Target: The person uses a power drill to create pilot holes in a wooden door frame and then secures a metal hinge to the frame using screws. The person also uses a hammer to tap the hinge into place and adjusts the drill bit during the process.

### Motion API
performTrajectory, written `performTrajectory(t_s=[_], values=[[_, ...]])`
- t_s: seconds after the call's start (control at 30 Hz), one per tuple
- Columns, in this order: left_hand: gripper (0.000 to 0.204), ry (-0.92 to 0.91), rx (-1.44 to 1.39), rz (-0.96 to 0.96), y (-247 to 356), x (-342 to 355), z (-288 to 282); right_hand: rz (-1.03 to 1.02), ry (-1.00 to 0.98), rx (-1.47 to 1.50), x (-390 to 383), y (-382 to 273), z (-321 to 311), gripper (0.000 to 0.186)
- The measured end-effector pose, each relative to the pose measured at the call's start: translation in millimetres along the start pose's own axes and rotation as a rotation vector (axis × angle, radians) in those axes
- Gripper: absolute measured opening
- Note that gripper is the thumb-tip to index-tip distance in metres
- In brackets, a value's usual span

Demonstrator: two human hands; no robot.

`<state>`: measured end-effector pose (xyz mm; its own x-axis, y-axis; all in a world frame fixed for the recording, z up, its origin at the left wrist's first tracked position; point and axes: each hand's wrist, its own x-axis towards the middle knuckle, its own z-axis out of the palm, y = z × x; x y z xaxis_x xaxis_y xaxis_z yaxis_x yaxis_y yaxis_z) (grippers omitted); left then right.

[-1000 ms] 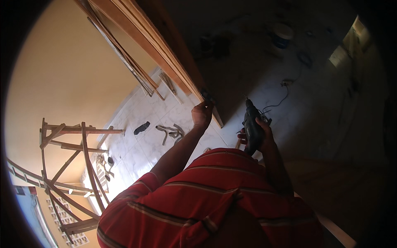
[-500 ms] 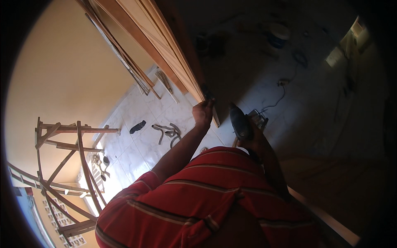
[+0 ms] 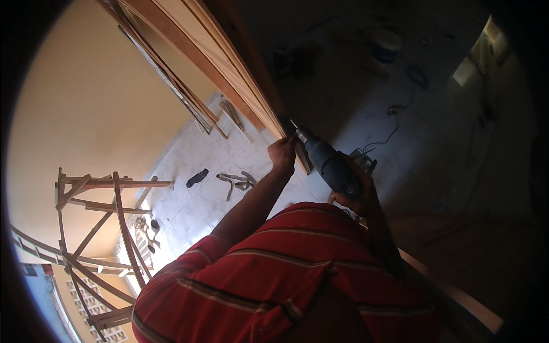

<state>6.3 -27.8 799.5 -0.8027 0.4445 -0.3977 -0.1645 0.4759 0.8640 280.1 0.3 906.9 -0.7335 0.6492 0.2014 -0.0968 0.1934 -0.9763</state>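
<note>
My right hand (image 3: 361, 191) is wrapped round a dark power drill (image 3: 331, 166). The drill is tilted, its bit pointing up and left at the edge of a wooden door (image 3: 251, 86). Close by the bit, my left hand (image 3: 281, 154) is closed at that door edge. A small dark piece (image 3: 287, 123) sits just above my left fingers, too shadowed to name. Whether the bit touches it or the wood, I cannot tell.
A wooden trestle frame (image 3: 117, 211) stands at the left. Wood strips (image 3: 171, 77) lean on the wall. On the tiled floor lie a dark object (image 3: 197, 178) and bent strips (image 3: 237, 182). Right, in shadow, are a cable (image 3: 389, 137) and a bucket (image 3: 386, 44).
My right hand has raised the drill and swung its bit up and left to the door edge beside my left hand. My left hand stays nearly in place.
</note>
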Motion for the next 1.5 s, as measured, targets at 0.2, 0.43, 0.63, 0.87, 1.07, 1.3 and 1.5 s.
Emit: performTrajectory(t_s=[0.2, 0.43, 0.63, 0.87, 1.07, 1.3, 1.5], values=[[0.041, 0.025, 0.032, 0.000, -3, 3, 3, 0.021, -0.007, 0.034, 6, 3, 2, 0.093], [0.040, 0.018, 0.055, 0.012, -8, 10, 5, 0.021, -0.037, 0.042, 19, -1, 1, 0.091], [0.038, 0.036, 0.040, 0.047, -10, 11, 5, 0.047, -0.034, 0.061, 20, -2, 2, 0.090], [0.026, 0.018, 0.060, -0.016, 0, 4, -9, 0.035, -0.029, 0.087, 23, -2, 4, 0.088], [0.036, -0.259, -0.040, 0.016, -19, -10, -23, 0.085, -0.063, 0.109, 26, -4, -2, 0.087], [0.031, -1.010, -0.692, -0.284, -68, -11, -68, 0.081, -0.077, 0.079, 27, -5, -4, 0.088], [0.038, -0.762, -0.554, -0.330, -41, -37, -78, 0.116, -0.104, 0.113, 29, -6, -6, 0.087]])
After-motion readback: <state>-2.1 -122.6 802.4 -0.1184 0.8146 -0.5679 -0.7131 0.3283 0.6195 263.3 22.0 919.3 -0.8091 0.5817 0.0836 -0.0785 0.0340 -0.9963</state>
